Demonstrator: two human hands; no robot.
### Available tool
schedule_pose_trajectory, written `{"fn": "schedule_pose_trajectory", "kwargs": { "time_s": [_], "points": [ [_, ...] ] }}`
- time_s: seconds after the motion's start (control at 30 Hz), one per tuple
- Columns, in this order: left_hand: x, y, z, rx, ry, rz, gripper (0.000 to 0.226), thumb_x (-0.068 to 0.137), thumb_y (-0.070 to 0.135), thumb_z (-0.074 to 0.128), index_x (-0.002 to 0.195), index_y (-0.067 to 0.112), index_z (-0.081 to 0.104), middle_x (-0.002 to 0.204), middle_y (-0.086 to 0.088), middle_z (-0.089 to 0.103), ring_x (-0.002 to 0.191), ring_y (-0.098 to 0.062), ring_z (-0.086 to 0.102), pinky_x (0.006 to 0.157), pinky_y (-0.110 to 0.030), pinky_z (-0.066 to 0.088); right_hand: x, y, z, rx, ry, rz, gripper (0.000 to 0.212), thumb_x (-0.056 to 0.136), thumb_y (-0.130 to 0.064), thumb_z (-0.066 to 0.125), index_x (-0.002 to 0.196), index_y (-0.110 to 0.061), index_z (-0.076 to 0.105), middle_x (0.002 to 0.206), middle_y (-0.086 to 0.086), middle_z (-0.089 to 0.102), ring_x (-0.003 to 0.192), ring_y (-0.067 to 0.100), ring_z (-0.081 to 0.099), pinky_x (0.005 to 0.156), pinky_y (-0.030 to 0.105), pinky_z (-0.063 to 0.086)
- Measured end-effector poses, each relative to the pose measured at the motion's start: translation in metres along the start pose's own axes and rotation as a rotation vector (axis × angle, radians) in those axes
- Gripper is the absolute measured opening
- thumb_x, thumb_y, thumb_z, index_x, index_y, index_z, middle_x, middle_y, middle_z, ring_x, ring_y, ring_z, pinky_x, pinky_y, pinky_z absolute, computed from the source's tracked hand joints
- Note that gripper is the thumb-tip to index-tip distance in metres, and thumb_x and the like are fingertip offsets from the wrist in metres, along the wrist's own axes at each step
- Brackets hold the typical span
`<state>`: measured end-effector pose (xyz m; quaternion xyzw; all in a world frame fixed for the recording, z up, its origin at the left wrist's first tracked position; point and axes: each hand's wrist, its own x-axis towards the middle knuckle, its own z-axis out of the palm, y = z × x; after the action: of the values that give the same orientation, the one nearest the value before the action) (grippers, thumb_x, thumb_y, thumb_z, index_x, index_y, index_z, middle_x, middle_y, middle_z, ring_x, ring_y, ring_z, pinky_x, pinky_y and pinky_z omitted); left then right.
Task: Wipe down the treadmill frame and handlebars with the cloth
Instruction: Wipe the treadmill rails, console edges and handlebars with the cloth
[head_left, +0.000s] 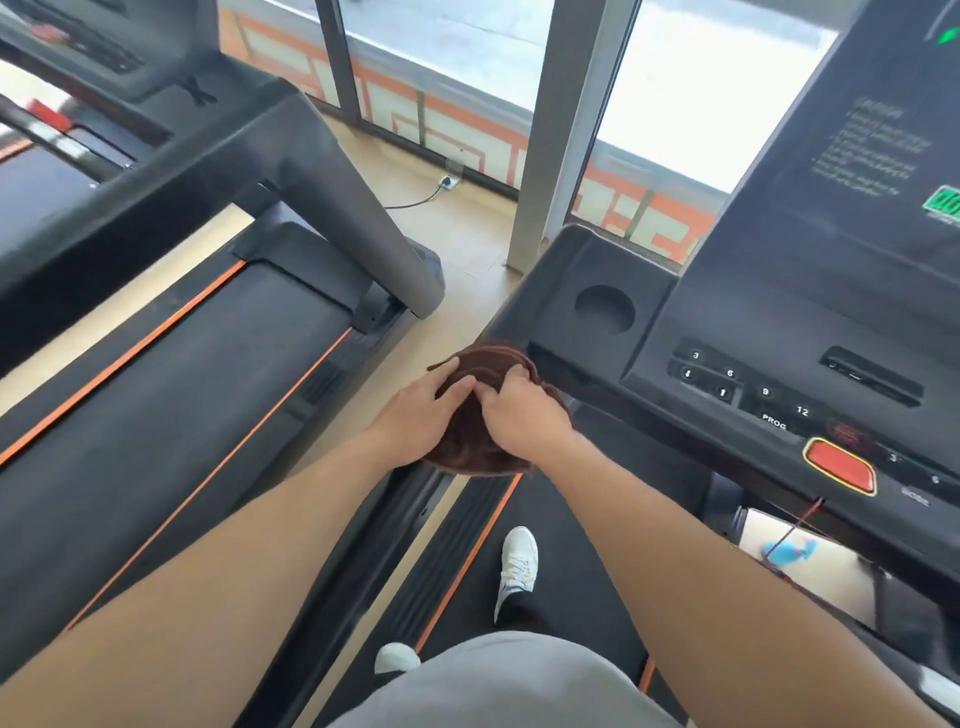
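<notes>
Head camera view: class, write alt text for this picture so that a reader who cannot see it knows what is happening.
Seen from above, a person's left hand and right hand both grip a brown cloth bunched at the left corner of a black treadmill console. A red button sits on the console, and a second treadmill stands to the left.

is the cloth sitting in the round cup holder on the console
No, the brown cloth is gripped between the left hand and right hand, below the cup holder.

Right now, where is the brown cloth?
The brown cloth is mid-frame in the head view, held between left hand and right hand, beside the console's left corner.
</notes>
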<state>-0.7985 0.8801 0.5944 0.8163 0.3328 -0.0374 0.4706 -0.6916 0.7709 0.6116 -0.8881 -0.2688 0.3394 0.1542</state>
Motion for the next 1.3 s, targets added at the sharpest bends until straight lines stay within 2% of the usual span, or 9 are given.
{"fn": "schedule_pose_trajectory", "kwargs": {
  "time_s": [0.13,0.3,0.37,0.47,0.67,0.9,1.07,1.17,1.3],
  "points": [
    [0.027,0.013,0.007,0.037,0.006,0.038,0.051,0.107,0.043,0.038,0.156,0.032,0.034,0.163,0.008,0.033,0.150,-0.016,0.030,0.122,-0.033,0.021,0.013,0.013,-0.023,0.197,-0.121,-0.048,0.053,0.110,-0.040,0.036,0.144,-0.003,0.051,0.148,0.016,0.054,0.135,0.033,0.050,0.099,0.029,0.036],
    [0.052,0.029,0.027,0.194,-0.009,0.240,0.051,0.109,0.020,0.036,0.159,0.021,0.027,0.169,0.005,0.017,0.156,-0.012,0.004,0.126,-0.027,0.002,0.027,0.037,-0.024,0.330,-0.179,-0.022,0.046,0.110,-0.039,0.039,0.137,-0.008,0.060,0.136,0.010,0.063,0.127,0.029,0.057,0.101,0.032,0.042],
    [0.058,0.035,0.032,0.307,0.016,0.309,0.052,0.109,0.019,0.036,0.160,0.018,0.025,0.169,0.004,0.016,0.157,-0.014,0.002,0.126,-0.028,0.000,0.025,0.042,-0.022,0.280,-0.069,-0.018,0.036,0.109,-0.036,0.041,0.118,-0.010,0.064,0.122,0.015,0.068,0.115,0.036,0.062,0.091,0.037,0.046],
    [0.059,0.043,0.035,0.340,0.050,0.349,0.052,0.109,0.020,0.033,0.160,0.018,0.022,0.168,0.006,0.014,0.157,-0.014,0.001,0.124,-0.025,-0.004,0.008,0.045,-0.026,0.263,0.114,-0.026,0.017,0.102,-0.040,0.050,0.100,-0.026,0.059,0.104,0.003,0.072,0.100,0.031,0.067,0.079,0.037,0.050],
    [0.075,0.067,0.058,0.363,-0.071,0.416,0.067,0.100,0.051,0.006,0.161,0.024,0.015,0.168,0.012,0.013,0.155,-0.003,-0.005,0.127,-0.035,-0.007,-0.022,0.064,-0.094,0.081,0.346,-0.077,0.037,0.089,-0.041,0.070,0.125,-0.041,0.060,0.118,-0.018,0.065,0.110,0.012,0.061,0.090,0.036,0.052],
    [0.117,0.105,0.096,0.690,-0.044,0.409,0.068,0.101,0.047,0.003,0.162,0.018,0.005,0.171,0.003,-0.001,0.155,-0.016,-0.017,0.126,-0.043,-0.010,0.007,0.096,-0.138,-0.077,0.428,-0.183,0.044,0.090,-0.012,0.072,0.129,-0.030,0.065,0.117,-0.006,0.065,0.116,0.019,0.051,0.097,0.028,0.042],
    [0.137,0.114,0.095,0.732,-0.007,0.386,0.062,0.108,0.043,0.010,0.161,0.017,-0.009,0.169,0.001,-0.017,0.153,-0.016,-0.024,0.126,-0.040,-0.014,0.028,0.090,-0.145,-0.163,0.672,-0.276,0.037,0.086,-0.002,0.068,0.117,-0.022,0.072,0.120,0.000,0.065,0.116,0.025,0.051,0.100,0.038,0.043],
    [0.154,0.118,0.089,0.744,0.003,0.342,0.061,0.108,0.040,0.009,0.160,0.019,-0.014,0.168,0.003,-0.020,0.153,-0.015,-0.025,0.125,-0.041,-0.015,0.034,0.078,-0.150,-0.088,0.472,-0.287,0.029,0.097,-0.005,0.057,0.118,-0.020,0.071,0.116,-0.001,0.070,0.111,0.022,0.060,0.095,0.035,0.049],
    [0.158,0.123,0.064,0.578,0.001,0.419,0.058,0.109,0.028,0.022,0.162,0.019,0.001,0.171,0.003,-0.005,0.156,-0.014,-0.012,0.128,-0.038,-0.006,0.052,0.080,-0.140,-0.386,0.117,-0.212,0.036,0.106,-0.022,0.044,0.141,-0.015,0.055,0.142,0.004,0.060,0.132,0.026,0.053,0.107,0.038,0.042]
  ]
}}
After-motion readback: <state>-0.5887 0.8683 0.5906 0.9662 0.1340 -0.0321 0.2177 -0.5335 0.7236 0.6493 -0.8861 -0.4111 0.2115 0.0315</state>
